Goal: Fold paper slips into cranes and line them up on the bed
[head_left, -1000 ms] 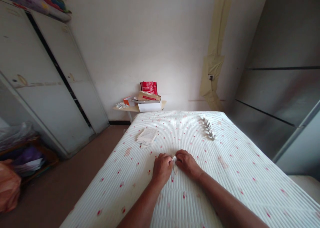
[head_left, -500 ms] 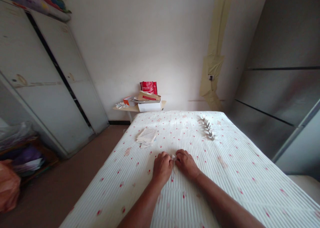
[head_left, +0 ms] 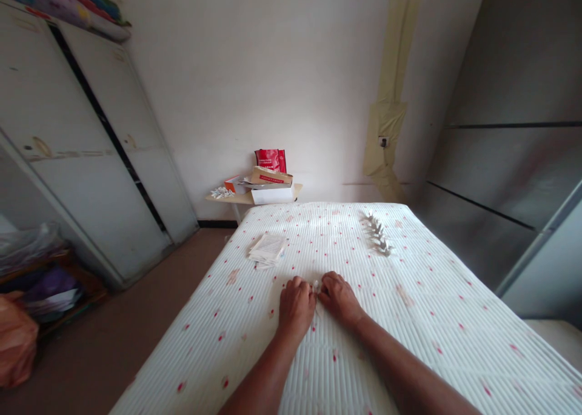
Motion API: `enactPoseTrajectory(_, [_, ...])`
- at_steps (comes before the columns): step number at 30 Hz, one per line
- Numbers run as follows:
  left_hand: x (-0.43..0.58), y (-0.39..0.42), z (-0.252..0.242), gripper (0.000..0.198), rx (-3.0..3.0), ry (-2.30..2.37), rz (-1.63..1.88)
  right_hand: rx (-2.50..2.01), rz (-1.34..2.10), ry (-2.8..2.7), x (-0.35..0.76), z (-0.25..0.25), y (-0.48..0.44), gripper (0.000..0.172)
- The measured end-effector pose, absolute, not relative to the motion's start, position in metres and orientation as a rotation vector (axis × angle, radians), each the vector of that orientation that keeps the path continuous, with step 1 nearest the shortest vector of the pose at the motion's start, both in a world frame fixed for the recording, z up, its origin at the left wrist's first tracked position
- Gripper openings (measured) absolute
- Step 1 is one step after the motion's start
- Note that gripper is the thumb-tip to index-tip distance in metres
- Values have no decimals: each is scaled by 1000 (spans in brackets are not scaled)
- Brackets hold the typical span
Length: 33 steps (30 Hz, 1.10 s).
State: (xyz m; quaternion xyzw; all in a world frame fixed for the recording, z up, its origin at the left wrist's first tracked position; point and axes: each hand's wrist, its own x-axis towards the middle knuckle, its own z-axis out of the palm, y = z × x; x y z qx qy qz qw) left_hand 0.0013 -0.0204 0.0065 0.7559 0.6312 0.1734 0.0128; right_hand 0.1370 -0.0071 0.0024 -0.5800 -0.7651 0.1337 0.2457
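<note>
Between my fingertips at the middle of the bed is a small piece of folded paper (head_left: 316, 286), pale and mostly hidden. My left hand (head_left: 296, 303) pinches its left side, fingers curled. From the right, my right hand (head_left: 340, 297) closes on the other side with bent fingers. Both hands rest low over the bed cover (head_left: 336, 366). Beyond my left hand lies a loose stack of printed paper sheets (head_left: 268, 249). Farther off to the right, several folded paper cranes (head_left: 378, 234) stand in a row.
Past the far left corner of the bed, a small table (head_left: 242, 198) carries a white box (head_left: 273, 195), a red bag (head_left: 271, 159) and a heap of small white pieces (head_left: 222, 192). Cabinets (head_left: 104, 154) line the left wall; a grey wardrobe (head_left: 509, 160) stands right.
My hands stay nearly in place, with slight finger shifts around the paper. The pale flap hanging below the fingers earlier no longer shows clearly.
</note>
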Motion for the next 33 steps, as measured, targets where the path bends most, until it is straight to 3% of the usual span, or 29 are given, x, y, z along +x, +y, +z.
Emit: enactPoseTrajectory(33, [-2,-22,9,1,2166,1936,686,-1648,307,-2141,135,1,-6,10])
